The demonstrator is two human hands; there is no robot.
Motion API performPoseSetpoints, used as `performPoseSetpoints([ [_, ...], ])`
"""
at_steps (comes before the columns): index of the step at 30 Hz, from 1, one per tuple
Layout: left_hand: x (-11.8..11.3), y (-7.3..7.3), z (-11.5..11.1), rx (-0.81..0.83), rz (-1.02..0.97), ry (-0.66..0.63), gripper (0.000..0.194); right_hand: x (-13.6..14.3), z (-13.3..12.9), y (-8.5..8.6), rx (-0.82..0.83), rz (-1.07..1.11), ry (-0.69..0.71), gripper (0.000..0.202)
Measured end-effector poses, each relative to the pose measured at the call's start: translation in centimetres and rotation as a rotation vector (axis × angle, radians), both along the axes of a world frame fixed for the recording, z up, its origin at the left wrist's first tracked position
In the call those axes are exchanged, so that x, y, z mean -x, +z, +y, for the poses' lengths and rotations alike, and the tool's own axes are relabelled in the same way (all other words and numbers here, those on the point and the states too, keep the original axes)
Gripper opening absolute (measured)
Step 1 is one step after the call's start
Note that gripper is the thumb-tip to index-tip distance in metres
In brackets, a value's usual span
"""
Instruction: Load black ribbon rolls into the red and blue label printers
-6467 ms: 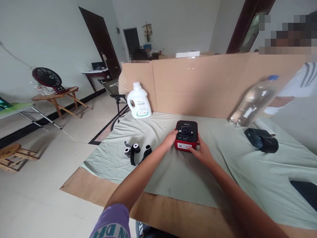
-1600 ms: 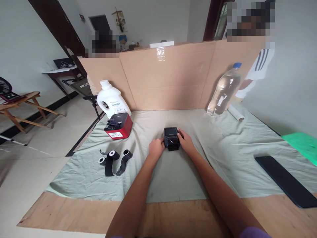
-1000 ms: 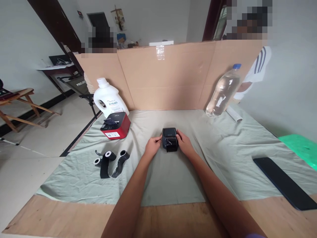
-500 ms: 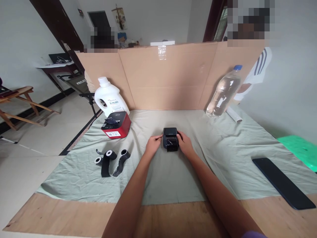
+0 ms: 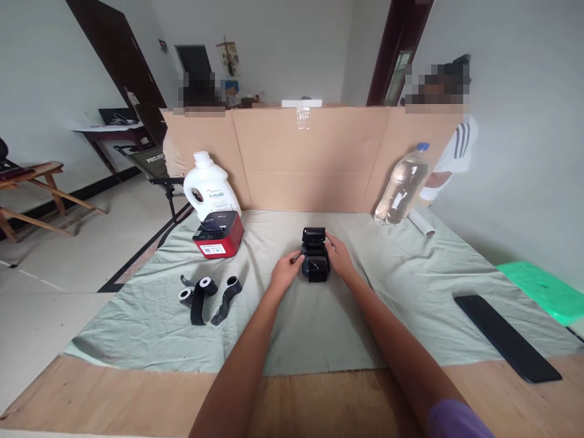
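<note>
A small black portable printer (image 5: 316, 266) sits on the cloth in front of me, its lid (image 5: 314, 235) raised at the far side. A strip of glossy black film hangs over its near face. My left hand (image 5: 288, 269) grips the printer's left side, thumb and fingers closed against it. On the opposite side, my right hand (image 5: 340, 255) holds the body with its fingertips reaching up by the lid's hinge. Left of my hands lie black ribbon rolls (image 5: 199, 298) with white cores, and a partly unwound black roll (image 5: 228, 299). Behind them stands a red and black printer (image 5: 219, 236).
A white detergent jug (image 5: 213, 190) leans at back left, and a clear bottle (image 5: 402, 188) with a white tube (image 5: 421, 222) stands back right. Cardboard (image 5: 310, 158) walls the far edge. A dark slab-shaped phone (image 5: 507, 337) lies at right. Two people sit behind the cardboard.
The black printer's lid has swung up and away from me, exposing its inside. My hands have kept their places on its two sides. The camera has tilted slightly up.
</note>
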State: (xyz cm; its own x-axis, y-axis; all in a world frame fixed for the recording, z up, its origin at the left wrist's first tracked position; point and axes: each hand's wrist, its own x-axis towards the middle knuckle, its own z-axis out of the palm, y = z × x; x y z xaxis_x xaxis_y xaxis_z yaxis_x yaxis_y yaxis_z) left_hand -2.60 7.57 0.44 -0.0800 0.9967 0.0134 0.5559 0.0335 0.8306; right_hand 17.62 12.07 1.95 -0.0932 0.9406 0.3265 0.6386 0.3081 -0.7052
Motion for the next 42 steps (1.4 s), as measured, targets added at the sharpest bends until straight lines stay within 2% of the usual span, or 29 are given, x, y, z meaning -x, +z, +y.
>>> performPoseSetpoints([
  [4,-0.2,0.8,-0.4,0.027,0.031,-0.001,0.044,-0.2,2.1,2.2,0.127,-0.18,0.027,0.045],
  [10,-0.3,1.1,-0.9,0.016,0.021,-0.001,0.043,0.8,4.0,5.4,0.227,-0.406,0.141,0.013],
  [14,-0.3,1.0,-1.2,-0.019,0.03,0.01,0.043,2.7,4.2,6.7,0.335,-0.546,0.201,0.016],
  [17,-0.5,1.0,-1.5,-0.041,0.051,0.034,0.043,3.7,3.8,7.7,0.338,-0.592,0.18,0.018],
  [20,-0.7,0.9,-1.8,-0.061,0.071,0.047,0.042,3.9,3.3,9.7,0.279,-0.588,0.126,0.017],
  [24,-0.9,1.0,-2.2,-0.098,0.147,0.043,0.041,4.6,2.0,13.8,0.198,-0.523,0.123,0.008],
  [26,-1.0,1.2,-2.3,-0.098,0.199,0.032,0.042,6.1,0.7,15.6,0.188,-0.371,0.195,0.011],
  [28,-1.1,1.4,-2.5,-0.088,0.223,0.015,0.044,8.4,-0.9,16.8,0.227,-0.131,0.314,0.013],
  [30,-1.3,1.4,-3.1,-0.086,0.24,-0.007,0.047,11.4,-2.6,17.2,0.294,0.029,0.412,0.011],
  [31,-1.4,1.4,-3.5,-0.099,0.261,-0.025,0.049,13.0,-3.4,17.1,0.318,0.038,0.437,0.011],
  [36,-1.9,0.7,-6.7,-0.189,0.339,-0.104,0.05,20.0,-6.9,15.7,0.415,-0.069,0.517,0.013],
  [39,-1.6,0.9,-7.7,-0.167,0.227,-0.122,0.048,23.1,-8.4,15.1,0.55,-0.07,0.513,0.016],
  [42,-1.0,1.4,-7.7,-0.109,0.049,-0.1,0.044,25.5,-9.3,14.6,0.64,-0.021,0.502,0.014],
])
